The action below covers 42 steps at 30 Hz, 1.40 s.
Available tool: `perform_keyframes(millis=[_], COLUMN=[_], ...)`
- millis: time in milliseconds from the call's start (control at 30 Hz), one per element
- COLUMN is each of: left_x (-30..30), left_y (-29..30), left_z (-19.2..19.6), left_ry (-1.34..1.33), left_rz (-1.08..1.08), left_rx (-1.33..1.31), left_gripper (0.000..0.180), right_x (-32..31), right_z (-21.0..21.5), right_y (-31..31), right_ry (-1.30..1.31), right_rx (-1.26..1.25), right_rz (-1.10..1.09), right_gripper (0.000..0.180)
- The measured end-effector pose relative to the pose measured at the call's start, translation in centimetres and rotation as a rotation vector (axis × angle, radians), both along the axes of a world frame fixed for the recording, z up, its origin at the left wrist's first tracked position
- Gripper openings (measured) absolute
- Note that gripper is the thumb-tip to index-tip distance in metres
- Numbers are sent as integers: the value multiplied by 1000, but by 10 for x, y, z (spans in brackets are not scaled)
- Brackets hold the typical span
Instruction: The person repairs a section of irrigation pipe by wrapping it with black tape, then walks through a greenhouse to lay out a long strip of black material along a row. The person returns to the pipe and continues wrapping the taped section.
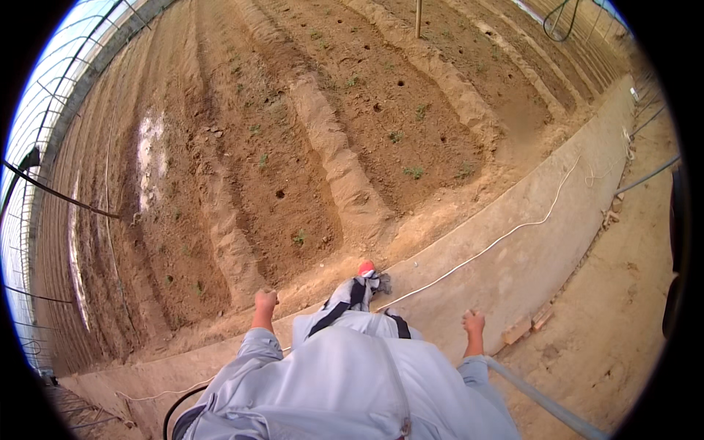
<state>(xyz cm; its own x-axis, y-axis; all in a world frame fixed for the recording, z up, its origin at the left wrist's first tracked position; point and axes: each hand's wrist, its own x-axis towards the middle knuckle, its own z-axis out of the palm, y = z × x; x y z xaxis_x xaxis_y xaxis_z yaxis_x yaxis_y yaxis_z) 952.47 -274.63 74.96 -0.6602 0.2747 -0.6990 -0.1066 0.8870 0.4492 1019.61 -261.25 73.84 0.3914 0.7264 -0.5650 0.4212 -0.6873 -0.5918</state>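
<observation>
My left hand (pixel 265 299) hangs at my left side with its fingers curled in, above the border between the soil bed and the concrete path. My right hand (pixel 474 323), also with curled fingers, hangs at my right side over the path. Nothing shows in either hand. Both are apart from the things around them. Below me is a foot with a red tip (pixel 367 268), next to a dark grey thing (pixel 381 283) that I cannot make out. A white cord (pixel 506 236) runs along the concrete path (pixel 469 268).
Raised soil ridges (pixel 334 150) divide the beds, where small green plants (pixel 413 172) and round holes (pixel 279 194) show. To the right lie bricks (pixel 517 330) and a grey pipe (pixel 546 400). A post (pixel 418 18) stands far off. Dark cables (pixel 62 194) hang at left.
</observation>
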Motion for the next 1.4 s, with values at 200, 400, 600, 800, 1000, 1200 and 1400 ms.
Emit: perform_keyframes(millis=[200, 400, 600, 800, 1000, 1200, 1400], left_x=[-6, -52, -155, -279, -325, -507, -704], left_y=[67, 151, 288, 496, 482, 567, 872], left_z=[7, 18, -30, -140, -123, -89, -134], left_ry=[-66, -3, 29, 220, -52, 41, 24], left_rz=[-136, 40, 106, 232, 442, 1042, 496], left_rx=[129, 178, 197, 486, 125, 189, 367], left_gripper=[21, 20, 21, 23, 14, 15, 13], right_x=[-71, -93, -125, -231, -647, -924, -853], right_z=[26, 14, -67, -197, -145, -96, -206], right_y=[4, 95, 289, 554, 906, 1098, 1112], right_ry=[171, 209, 141, -760, -256, 168, -326], right_rx=[-511, -408, -374, -438, 261, 402, -167], right_rz=[149, 387, -89, 1398, 894, 835, 1207], right_gripper=[28, 26, 24, 36, 35, 24, 47])
